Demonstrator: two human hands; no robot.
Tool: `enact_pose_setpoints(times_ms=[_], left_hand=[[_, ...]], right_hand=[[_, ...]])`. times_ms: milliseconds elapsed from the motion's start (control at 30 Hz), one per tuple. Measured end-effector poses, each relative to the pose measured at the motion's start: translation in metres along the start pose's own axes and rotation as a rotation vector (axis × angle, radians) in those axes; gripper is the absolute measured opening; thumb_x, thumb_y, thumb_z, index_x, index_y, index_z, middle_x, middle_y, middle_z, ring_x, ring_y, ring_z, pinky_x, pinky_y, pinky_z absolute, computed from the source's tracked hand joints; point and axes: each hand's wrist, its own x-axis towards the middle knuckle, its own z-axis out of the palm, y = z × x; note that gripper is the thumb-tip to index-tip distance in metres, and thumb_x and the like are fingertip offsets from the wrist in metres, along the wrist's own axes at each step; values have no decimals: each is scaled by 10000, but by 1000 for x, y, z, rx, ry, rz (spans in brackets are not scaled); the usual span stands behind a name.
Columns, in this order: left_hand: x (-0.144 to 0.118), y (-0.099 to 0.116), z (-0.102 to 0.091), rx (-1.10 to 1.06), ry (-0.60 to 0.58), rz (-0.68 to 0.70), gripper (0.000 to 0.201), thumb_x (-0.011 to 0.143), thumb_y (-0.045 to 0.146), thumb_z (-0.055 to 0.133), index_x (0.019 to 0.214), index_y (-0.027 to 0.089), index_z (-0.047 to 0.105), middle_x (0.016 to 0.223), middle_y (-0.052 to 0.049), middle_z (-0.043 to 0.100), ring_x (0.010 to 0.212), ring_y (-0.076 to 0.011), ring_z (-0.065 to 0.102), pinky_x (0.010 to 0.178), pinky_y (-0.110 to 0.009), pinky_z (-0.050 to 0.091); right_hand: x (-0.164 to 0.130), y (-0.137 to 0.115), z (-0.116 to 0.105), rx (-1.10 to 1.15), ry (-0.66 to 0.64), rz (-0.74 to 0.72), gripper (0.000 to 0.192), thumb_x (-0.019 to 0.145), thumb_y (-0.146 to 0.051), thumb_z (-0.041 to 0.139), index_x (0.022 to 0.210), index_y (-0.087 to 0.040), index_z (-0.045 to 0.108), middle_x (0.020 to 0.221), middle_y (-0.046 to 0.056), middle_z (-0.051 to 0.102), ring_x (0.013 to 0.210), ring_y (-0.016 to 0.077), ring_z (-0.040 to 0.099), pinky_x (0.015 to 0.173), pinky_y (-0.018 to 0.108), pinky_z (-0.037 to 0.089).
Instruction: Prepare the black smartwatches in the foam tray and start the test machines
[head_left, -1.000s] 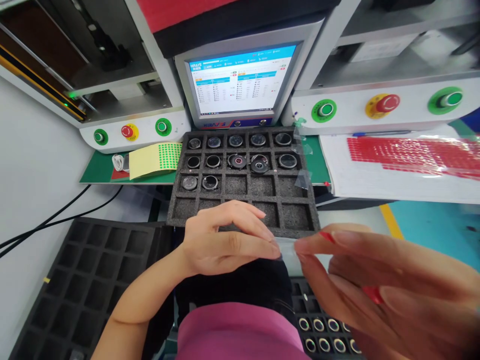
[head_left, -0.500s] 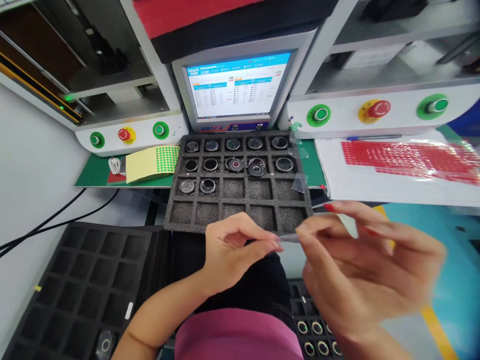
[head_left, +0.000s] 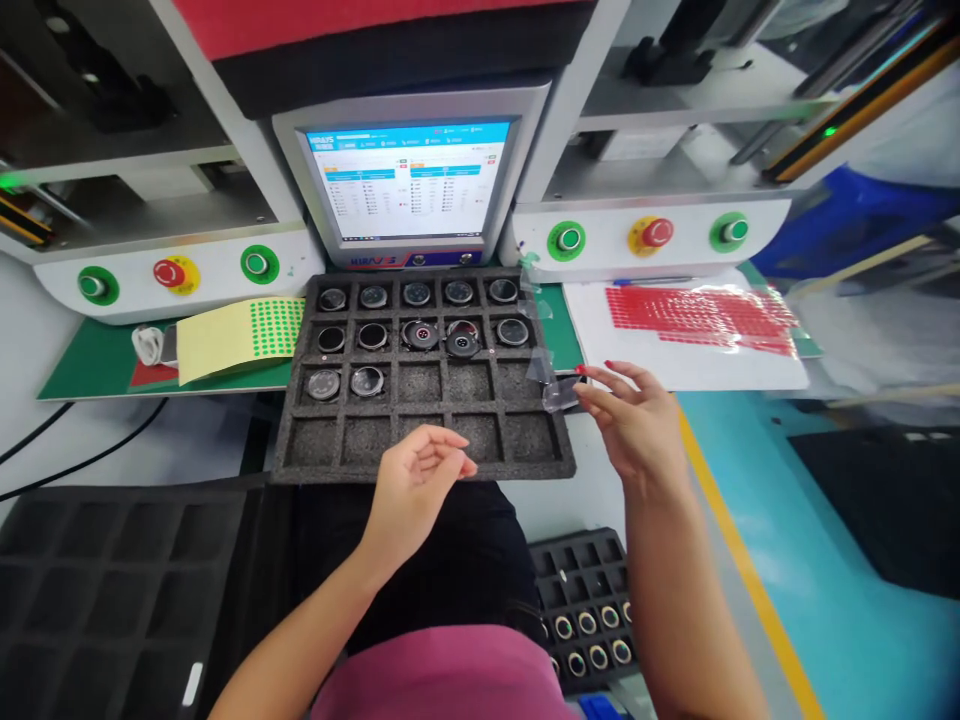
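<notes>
A dark foam tray [head_left: 360,440] with square cells lies in front of me. Round watch-like parts [head_left: 420,333] fill its two far rows and two cells of the third row. My right hand [head_left: 637,430] pinches a small clear film piece [head_left: 556,397] just off the tray's right edge. A second clear film scrap [head_left: 538,365] lies on that edge. My left hand [head_left: 416,485] hovers over the tray's near rim with its fingers curled toward the thumb, and nothing shows in it.
A monitor [head_left: 412,185] stands behind the tray between two panels with green and red buttons [head_left: 169,272]. A yellow sheet of green dots [head_left: 240,335] lies left, red stickers [head_left: 697,320] right. A black tray [head_left: 112,590] sits near left, and a tray of rings [head_left: 592,640] below.
My hands were together, both pinching the clear film. They have now parted; the right hand has carried the film away to the tray's right edge, and the view has shifted right.
</notes>
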Motion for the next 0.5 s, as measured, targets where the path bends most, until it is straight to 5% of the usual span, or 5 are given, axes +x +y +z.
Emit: enact_pose_setpoints(times_ms=[267, 500], left_hand=[[7, 9, -25, 225, -9, 33, 87, 803, 243, 668, 795, 157, 667, 716, -30, 742, 709, -151, 729, 699, -236, 576], [64, 42, -8, 786, -121, 406, 123, 871, 142, 581, 872, 182, 698, 869, -8, 765, 790, -155, 717, 794, -279, 542]], right_hand=[[4, 27, -4, -97, -1, 55, 664, 333, -269, 916, 882, -183, 552, 867, 33, 687, 618, 110, 614, 634, 298, 553], [1, 27, -3, -131, 144, -79, 656, 345, -336, 913, 876, -194, 554, 843, 12, 665, 735, 159, 627, 688, 318, 512]])
